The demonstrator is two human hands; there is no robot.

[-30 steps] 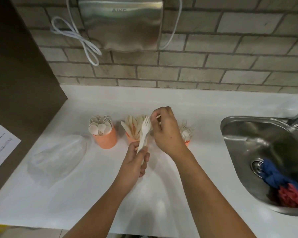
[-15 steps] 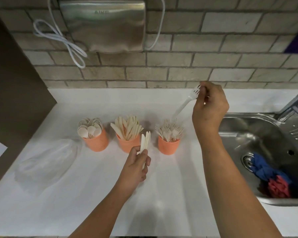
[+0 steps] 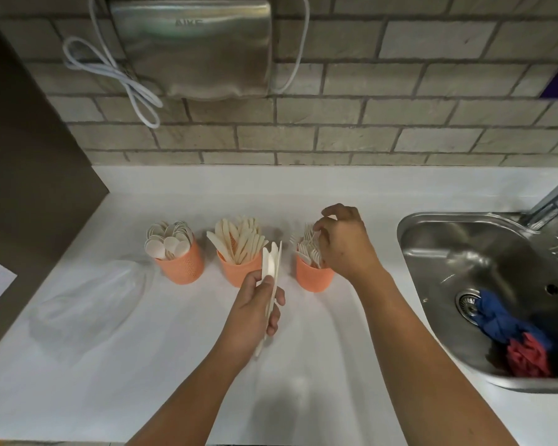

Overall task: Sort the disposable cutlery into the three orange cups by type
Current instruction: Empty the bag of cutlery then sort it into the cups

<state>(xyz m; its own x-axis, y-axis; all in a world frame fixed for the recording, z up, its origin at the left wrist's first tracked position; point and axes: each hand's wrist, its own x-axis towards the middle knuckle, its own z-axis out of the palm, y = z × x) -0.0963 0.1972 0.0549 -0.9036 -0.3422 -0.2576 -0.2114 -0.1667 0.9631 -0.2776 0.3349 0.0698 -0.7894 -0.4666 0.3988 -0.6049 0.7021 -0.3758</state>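
Knives (image 3: 273, 265), cream, flat: long axis near–far, tips far, just near of mid cup (image 3: 236, 272). L hand (image 3: 255, 305) fingers wrap handles. R hand (image 3: 345, 244) at fork cup (image 3: 310, 280), fingers curled, grip unclear.

One head-worn wide-angle camera looks forward and steeply down at the white tabletop (image 3: 174, 365) from close above, facing the brick wall (image 3: 400, 91), orange cups (image 3: 234, 273) mid-frame.

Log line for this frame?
left hand: holds cutlery bundle | right hand: over fork cup, grip unclear | spoon cup, knife cup: filled
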